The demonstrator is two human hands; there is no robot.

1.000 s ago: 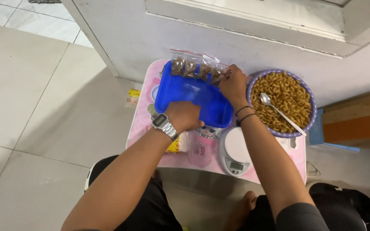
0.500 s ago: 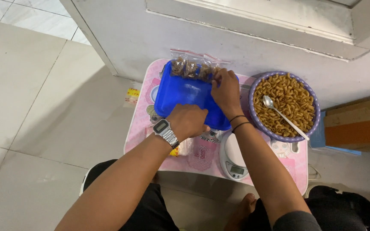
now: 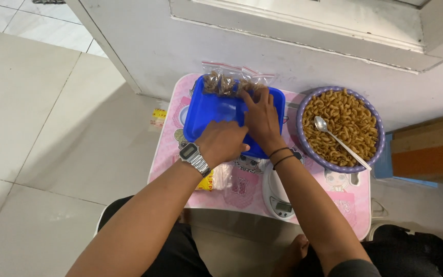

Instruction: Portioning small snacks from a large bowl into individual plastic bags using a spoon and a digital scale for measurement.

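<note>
A blue plastic tray [image 3: 212,110] sits at the far side of a small pink table [image 3: 352,208]. Small clear bags of brown snack [image 3: 220,81] stand in a row along the tray's far edge. My left hand [image 3: 225,144], with a silver watch on the wrist, is curled over the tray's near edge. My right hand [image 3: 260,117], with two dark bands on the wrist, reaches into the tray, and its fingertips are on the rightmost bag [image 3: 252,88]. That hand hides part of the bag.
A purple-rimmed bowl [image 3: 305,145] full of curly brown snack, with a metal spoon [image 3: 340,141] in it, stands right of the tray. A small white kitchen scale [image 3: 278,197] and a yellow packet [image 3: 207,182] lie near the front edge. A white wall rises just behind the table.
My right hand has moved left from the tray's right end to the middle of its far edge. My left hand has stayed on the near edge.
</note>
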